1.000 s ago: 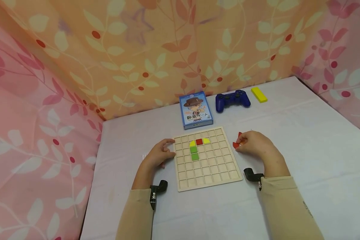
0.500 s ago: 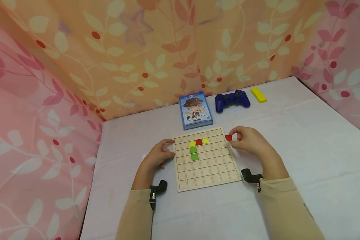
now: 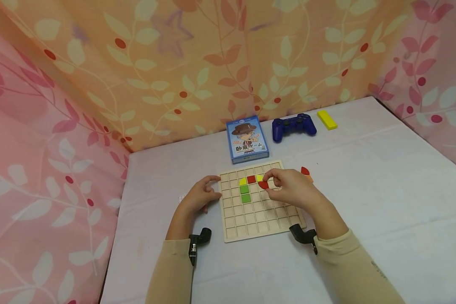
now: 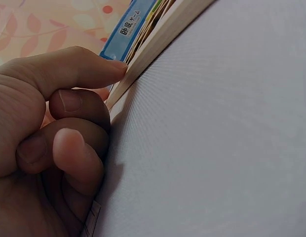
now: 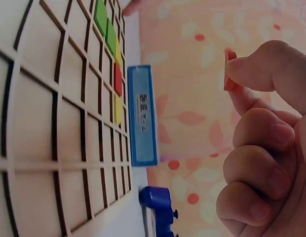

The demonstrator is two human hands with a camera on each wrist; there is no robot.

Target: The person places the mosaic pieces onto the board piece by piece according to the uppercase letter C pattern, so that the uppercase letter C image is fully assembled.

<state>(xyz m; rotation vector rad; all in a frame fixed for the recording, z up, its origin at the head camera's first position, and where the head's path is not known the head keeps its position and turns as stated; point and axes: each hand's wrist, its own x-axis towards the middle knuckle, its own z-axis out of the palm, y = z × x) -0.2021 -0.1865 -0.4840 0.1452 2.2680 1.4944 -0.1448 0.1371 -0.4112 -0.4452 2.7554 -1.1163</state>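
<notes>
The right hand [image 3: 294, 192] pinches a small red piece [image 3: 264, 184] between thumb and forefinger, held over the wooden grid board [image 3: 259, 219] just right of the yellow, red and green pieces [image 3: 245, 193] already set in its squares. From the head view the piece looks close to the board; the right wrist view shows it raised clear of the grid, gripped edge-on at the fingertips [image 5: 251, 66]. The left hand [image 3: 199, 196] rests at the board's left edge, fingers curled — the left wrist view shows the thumb tip [image 4: 101, 66] pressed against the board's side, which the head view only hints at. Beyond the pinched piece lie a blue card box [image 3: 247, 139] and a blue game controller [image 3: 294, 125]. Just right of the right hand sits another red piece [image 3: 305, 171].
</notes>
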